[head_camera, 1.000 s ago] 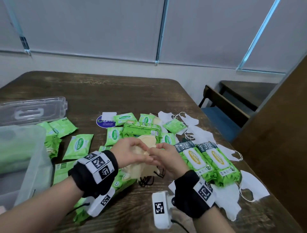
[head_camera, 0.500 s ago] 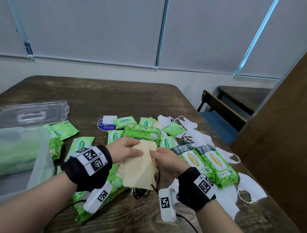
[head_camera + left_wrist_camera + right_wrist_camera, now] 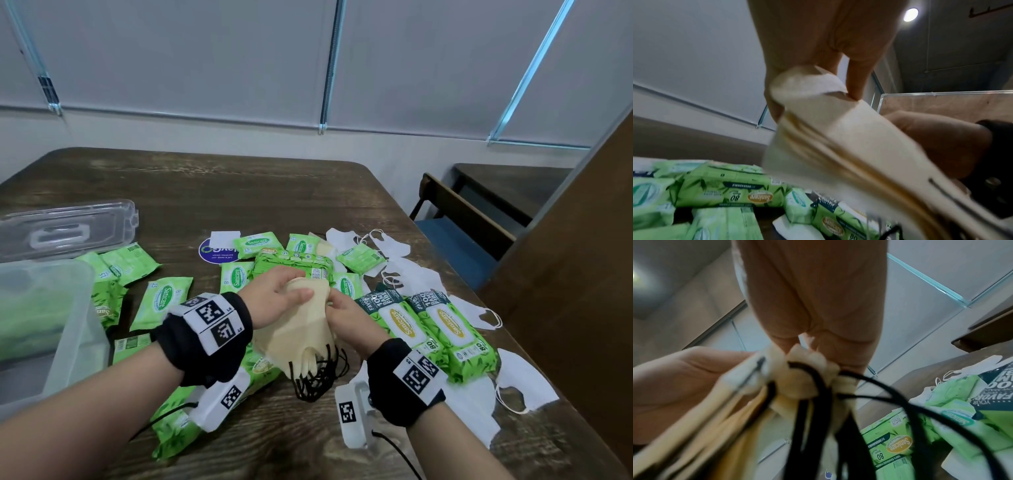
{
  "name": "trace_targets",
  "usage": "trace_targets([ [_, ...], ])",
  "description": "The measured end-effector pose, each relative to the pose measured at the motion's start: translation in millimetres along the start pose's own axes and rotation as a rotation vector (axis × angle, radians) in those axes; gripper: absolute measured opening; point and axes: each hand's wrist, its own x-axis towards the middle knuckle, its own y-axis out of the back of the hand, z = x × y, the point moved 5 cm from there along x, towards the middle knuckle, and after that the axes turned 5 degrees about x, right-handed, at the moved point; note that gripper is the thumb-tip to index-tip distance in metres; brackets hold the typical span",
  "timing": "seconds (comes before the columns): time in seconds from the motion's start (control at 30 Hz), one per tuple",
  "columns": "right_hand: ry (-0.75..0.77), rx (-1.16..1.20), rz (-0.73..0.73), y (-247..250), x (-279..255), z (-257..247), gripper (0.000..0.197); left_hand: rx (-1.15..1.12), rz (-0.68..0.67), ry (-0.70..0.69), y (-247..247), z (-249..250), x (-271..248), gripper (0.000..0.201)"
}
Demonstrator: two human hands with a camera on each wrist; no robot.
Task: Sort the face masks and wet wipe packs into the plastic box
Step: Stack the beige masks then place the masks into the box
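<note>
— At the far left of the dark wooden tabletop [image 3: 239,192], what stands there?
— A translucent plastic box [image 3: 72,329] with green packs inside it, and behind it a clear plastic lid [image 3: 65,229] lying flat.

— And beside the box?
— Small green wet wipe packs [image 3: 164,301] scattered flat on the wood, some overlapping. One long green pack [image 3: 178,425] lies under the left forearm.

— What are the hands doing?
— Both meet at the middle, above the tabletop. The left hand [image 3: 274,298] curls its fingers and thumb round the top of a stack of cream-coloured face masks [image 3: 294,329]; the left wrist view shows the folded edge pinched there [image 3: 807,84]. The right hand [image 3: 349,322] grips the same stack from the other side, and its wrist view shows fingers closed on the bunched cream corners. Black ear loops [image 3: 318,377] hang from the bottom of the stack down to the wood.

— Further right?
— Two large green wipe packs with yellow oval labels [image 3: 431,329] lie side by side, touching. White face masks [image 3: 524,383] are strewn around them, toward the right edge.
</note>
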Motion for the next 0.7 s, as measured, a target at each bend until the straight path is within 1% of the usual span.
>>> trace_targets([
  [0.03, 0.002, 0.003, 0.000, -0.3, 3.0, -0.2, 0.014, -0.013, 0.008, 0.021, -2.2, -0.8, 2.3, 0.035],
  [0.1, 0.007, 0.007, 0.015, -0.4, 9.4, 0.1, 0.022, -0.019, 0.043, 0.032, -5.6, -2.9, 6.8, 0.015],
  [0.13, 0.010, 0.013, 0.029, -0.2, 12.6, 0.7, 0.027, -0.008, 0.070, 0.039, -6.1, -4.5, 9.0, 0.012],
  [0.23, 0.000, 0.031, 0.079, 4.6, 25.2, 3.6, 0.047, -0.011, 0.184, 0.039, -2.8, -10.7, 18.6, 0.023],
  [0.3, -0.052, 0.114, 0.041, 4.2, 32.8, 5.5, 0.061, -0.080, 0.248, 0.055, 2.0, -17.1, 25.8, 0.024],
  [0.33, -0.075, 0.124, 0.012, 4.7, 37.2, 7.0, 0.064, -0.129, 0.272, 0.070, 3.8, -21.4, 29.4, 0.024],
  [0.37, -0.085, 0.101, -0.019, 6.8, 42.7, 9.8, 0.064, -0.183, 0.293, 0.091, 6.1, -25.2, 32.6, 0.024],
  [0.4, -0.082, 0.045, -0.044, 9.2, 46.1, 10.8, 0.055, -0.244, 0.308, 0.113, 9.0, -28.9, 36.0, 0.025],
  [0.43, -0.069, 0.008, -0.071, 11.1, 48.8, 10.4, 0.039, -0.310, 0.308, 0.134, 11.9, -32.7, 39.3, 0.028],
  [0.47, -0.057, -0.004, -0.098, 13.0, 52.2, 10.8, 0.024, -0.379, 0.277, 0.160, 13.9, -36.2, 42.9, 0.035],
  [0.5, -0.041, -0.002, -0.109, 15.5, 56.2, 10.0, 0.017, -0.448, 0.216, 0.181, 15.0, -39.4, 46.8, 0.047],
  [0.57, -0.011, 0.016, -0.114, 21.6, 66.2, 4.8, 0.017, -0.532, 0.061, 0.216, 15.2, -47.2, 56.3, 0.067],
  [0.6, 0.005, 0.011, -0.111, 23.8, 72.7, 1.6, 0.016, -0.539, 0.005, 0.234, 15.0, -51.3, 61.0, 0.071],
  [0.63, 0.016, -0.009, -0.111, 24.9, 79.5, -1.5, 0.014, -0.519, -0.030, 0.248, 15.3, -55.1, 66.0, 0.073],
  [0.67, 0.013, -0.032, -0.108, 26.1, 87.8, -1.9, 0.011, -0.475, -0.044, 0.258, 16.0, -58.6, 71.8, 0.070],
  [0.7, 0.003, -0.050, -0.104, 27.6, 96.9, -2.6, 0.006, -0.423, -0.044, 0.267, 18.0, -61.1, 77.6, 0.061],
])
